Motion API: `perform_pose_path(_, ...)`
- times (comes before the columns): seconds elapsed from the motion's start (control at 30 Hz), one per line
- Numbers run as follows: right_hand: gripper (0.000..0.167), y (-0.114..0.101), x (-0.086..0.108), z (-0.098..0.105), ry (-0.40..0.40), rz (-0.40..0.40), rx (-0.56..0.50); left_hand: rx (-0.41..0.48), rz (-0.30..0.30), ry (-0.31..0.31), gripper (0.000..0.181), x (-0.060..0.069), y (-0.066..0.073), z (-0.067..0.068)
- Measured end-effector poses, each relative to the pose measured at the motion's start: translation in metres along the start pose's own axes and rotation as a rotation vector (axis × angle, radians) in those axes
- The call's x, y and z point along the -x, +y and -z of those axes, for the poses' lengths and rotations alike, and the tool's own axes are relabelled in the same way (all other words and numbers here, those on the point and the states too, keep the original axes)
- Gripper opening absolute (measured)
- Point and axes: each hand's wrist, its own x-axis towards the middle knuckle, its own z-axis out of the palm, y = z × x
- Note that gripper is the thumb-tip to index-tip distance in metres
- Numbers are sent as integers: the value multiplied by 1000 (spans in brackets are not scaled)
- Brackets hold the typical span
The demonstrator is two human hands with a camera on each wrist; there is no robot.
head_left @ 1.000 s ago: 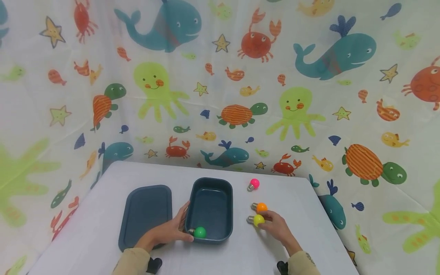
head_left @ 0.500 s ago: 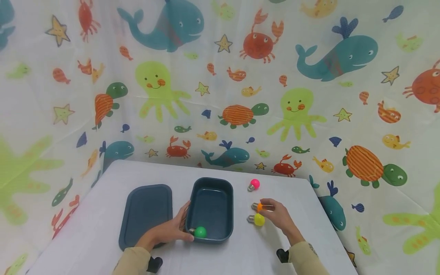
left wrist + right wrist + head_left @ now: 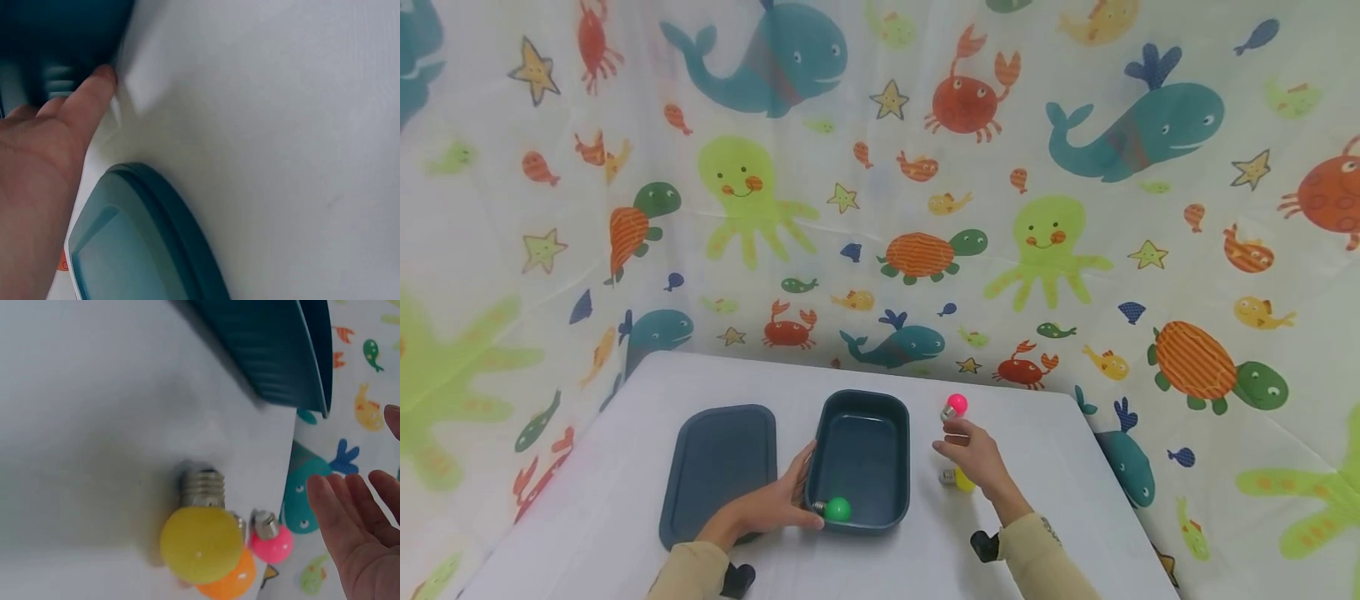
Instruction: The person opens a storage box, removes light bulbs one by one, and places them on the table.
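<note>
My left hand (image 3: 775, 498) holds the near left corner of a dark teal food container (image 3: 904, 467), fingers along its left wall and thumb at the near side. A green light bulb (image 3: 838, 509) lies inside, in the near left corner. My right hand (image 3: 973, 457) hovers over the table with nothing in it; in the right wrist view its fingers are extended. Beyond it lies a pink light bulb (image 3: 957, 404). A yellow light bulb (image 3: 964, 481) lies below the hand, partly covered by it. The orange light bulb (image 3: 231, 584) is hidden in the head view but shows behind the yellow one in the right wrist view.
A flat dark teal lid (image 3: 726, 467) lies on the white table (image 3: 940, 550), left of the container. A curtain (image 3: 865, 192) printed with sea animals hangs behind the table and along its sides.
My right hand has moved from the yellow bulb, past the orange one, away from me towards the pink one, without taking any. My left hand and the container have stayed in place.
</note>
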Motion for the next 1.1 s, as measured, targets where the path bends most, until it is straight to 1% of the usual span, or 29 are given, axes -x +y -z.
perform_pose_path(0.13, 51, -6, 1, -5, -4, 35, 2, 1, -7, -3, 122, -1, 0, -1)
perform_pose_path(0.27, 51, -11, 2, -8, -4, 53, 9, 9, -24, -16, 121, -2, 1, -1)
perform_pose_path(0.47, 54, -14, 3, -11, -15, 53, 36, 18, -12, -9, 121, -2, 1, -1)
perform_pose_path(0.6, 52, -15, 4, -13, -23, 48, 40, 17, -10, -9, 121, -1, 1, 0)
perform_pose_path(0.73, 51, -16, 5, -14, -45, 51, 28, 18, -19, -15, 121, 0, 1, 1)
perform_pose_path(0.87, 51, -18, 6, -18, -78, 59, 15, 17, -7, -9, 122, 0, 1, 0)
perform_pose_path(0.97, 52, -21, 8, -22, -98, 58, 11, 16, -4, -6, 121, 0, 1, -1)
perform_pose_path(1.1, 55, -23, 10, -30, -124, 79, 23, 20, -10, -5, 121, 1, 1, -1)
